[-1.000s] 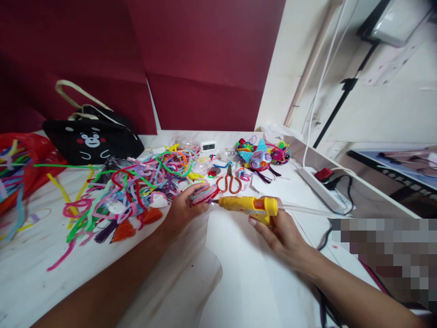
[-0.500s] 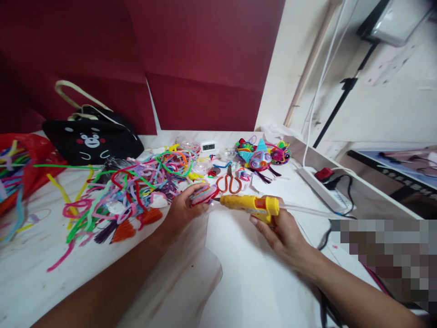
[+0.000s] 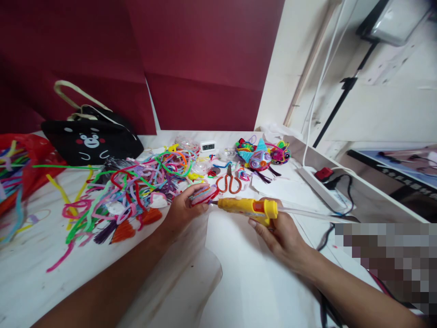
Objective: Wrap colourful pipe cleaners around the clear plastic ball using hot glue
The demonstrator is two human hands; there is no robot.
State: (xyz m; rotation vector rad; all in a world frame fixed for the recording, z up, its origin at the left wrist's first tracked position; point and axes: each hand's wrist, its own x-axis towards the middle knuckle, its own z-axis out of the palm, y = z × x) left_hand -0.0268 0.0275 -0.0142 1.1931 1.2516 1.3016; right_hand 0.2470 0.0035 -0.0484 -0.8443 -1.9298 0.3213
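Note:
Between the fingers of my left hand [image 3: 186, 205] is a bundle of coiled pipe cleaners [image 3: 204, 195] in pink, red and lilac. My right hand [image 3: 282, 234] grips a yellow hot glue gun [image 3: 247, 209], with a clear glue stick [image 3: 303, 211] poking out of its back. The gun points left, and its nozzle tip is at the lower right edge of the pipe-cleaner bundle; whether it touches I cannot tell. Just beyond lie orange-handled scissors [image 3: 229, 183]. Under both hands spreads a white sheet [image 3: 235, 264].
Loose pipe cleaners [image 3: 136, 187] and tassels heap up on the left, near a black bag [image 3: 92, 141] and a red plastic bag [image 3: 37, 164]. Finished-looking colourful ornaments [image 3: 261, 157] sit behind a small digital clock's [image 3: 208, 146] right side. A power strip [image 3: 322, 189] with cords lies rightward.
The glue gun has shifted slightly left and down, its nozzle moving to the lower edge of the bundle. My left hand has hardly moved.

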